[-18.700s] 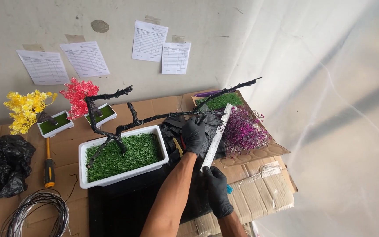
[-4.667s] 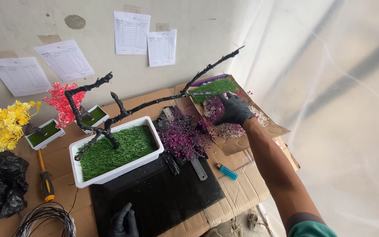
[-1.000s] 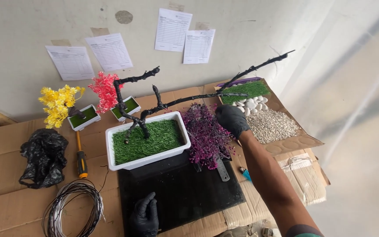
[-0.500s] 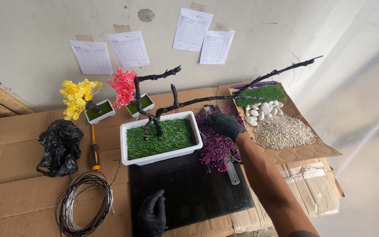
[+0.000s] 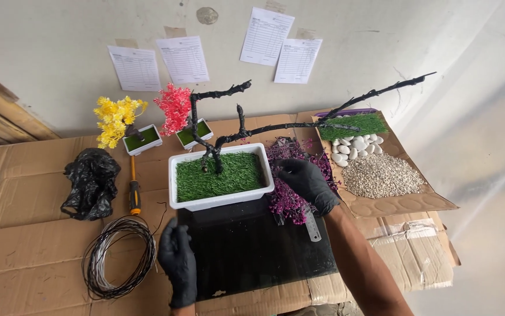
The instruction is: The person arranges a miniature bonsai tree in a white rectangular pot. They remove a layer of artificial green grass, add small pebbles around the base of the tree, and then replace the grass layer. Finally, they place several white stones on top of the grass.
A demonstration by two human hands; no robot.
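The right hand (image 5: 308, 182) rests curled fingers on the purple flower sprigs (image 5: 290, 196), lying lengthwise toward the wall beside the white planter (image 5: 220, 199); the left hand (image 5: 177, 266) lies flat, released, on the black mat (image 5: 258, 251).

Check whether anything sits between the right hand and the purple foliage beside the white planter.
Nothing visible does: the right hand already rests on the purple foliage, just right of the white planter. The left hand lies apart, on the black mat.
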